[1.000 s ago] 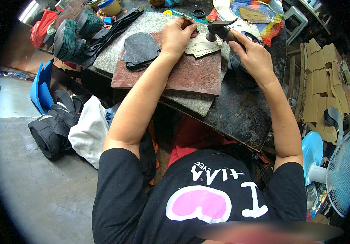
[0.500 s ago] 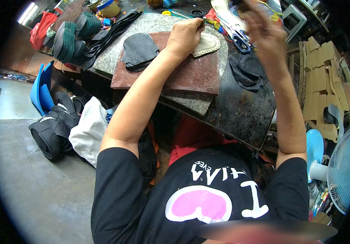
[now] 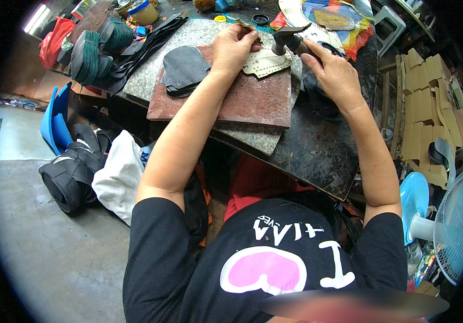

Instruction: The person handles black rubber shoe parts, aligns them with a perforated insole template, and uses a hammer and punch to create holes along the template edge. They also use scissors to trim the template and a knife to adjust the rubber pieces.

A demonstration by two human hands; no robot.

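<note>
Your left hand (image 3: 232, 53): fingers drawn in narrow, thumb toward index, pinching a small brownish piece (image 3: 246, 25); too little shows to tell its kind. Your right hand (image 3: 338, 75): fingers wrapped around the dark handle of a hammer (image 3: 290, 41), its head to the left of your grip. The round face sits at the pale perforated template (image 3: 267, 64); contact or slight gap, cannot tell. Template lies on the far right part of the reddish-brown stone slab (image 3: 218, 105), its left end hidden by your left hand.

Left of your left wrist, on the same slab: a stack of dark leather pieces (image 3: 186, 69). Under the slab, a speckled grey slab (image 3: 158, 56), on the black worktable (image 3: 323, 151). Black leather scraps (image 3: 317, 97) lie on the table, just left of your right wrist.

Farther out: a yellow cap (image 3: 220, 19) and black ring-shaped cap (image 3: 260, 20) beyond your left hand; green cord spools (image 3: 85, 58) at far left.
</note>
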